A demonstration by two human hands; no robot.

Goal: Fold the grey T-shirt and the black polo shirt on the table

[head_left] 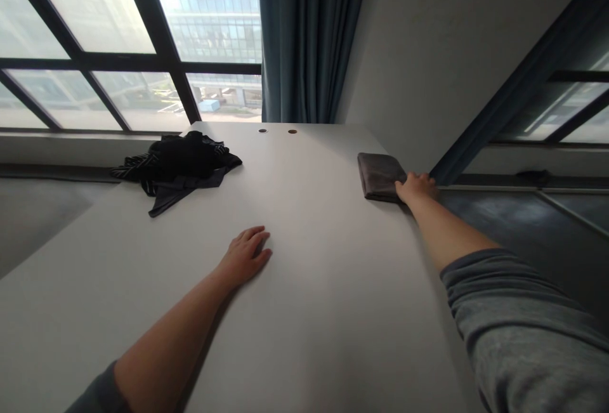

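A folded dark grey-brown cloth lies near the right edge of the white table. My right hand is at its right side, with the thumb over the cloth's edge and the other fingers partly hidden beyond it. My left hand rests on the middle of the table, holding nothing, its thumb apart from slightly curled fingers. On the far left of the table is a crumpled heap of black clothing with some striped parts, out of reach of both hands as they stand.
The white table narrows away from me and has two round holes at its far end. Behind it hang a blue-grey curtain and dark-framed windows. A wall stands beyond the table's right side.
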